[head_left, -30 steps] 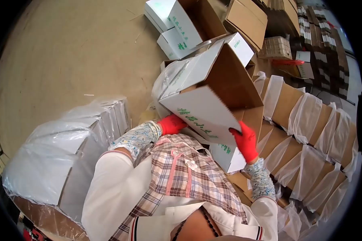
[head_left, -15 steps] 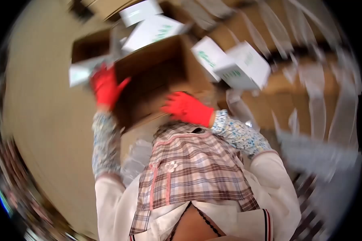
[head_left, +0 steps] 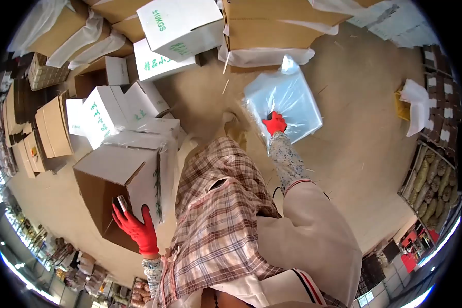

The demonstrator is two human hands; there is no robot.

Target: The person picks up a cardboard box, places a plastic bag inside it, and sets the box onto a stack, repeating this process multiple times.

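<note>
My left hand (head_left: 136, 229), in a red glove, is at the open mouth of a white carton (head_left: 115, 163) with a brown inside. Its fingers are spread, thumb apart, straddling the carton's near wall. A small silvery piece (head_left: 122, 203) shows by the fingertips. On the right, my right hand (head_left: 275, 123), also red-gloved, is closed on a pack of light blue sheets (head_left: 287, 92) in clear plastic film. The pack lies flat on the floor, with its film bunched around the fingers. What exactly the fingers pinch is hidden by the glove.
White cartons with green print (head_left: 182, 28) stand stacked ahead, more (head_left: 100, 114) to the left. Large brown boxes with plastic liners (head_left: 277, 31) line the front. A yellow crate (head_left: 403, 105) and a rack of filled sacks (head_left: 431, 185) stand at right.
The view has swung, bringing the blue pack into sight. My right hand has left the open carton's side and reached out to that pack. My left hand remains by a carton.
</note>
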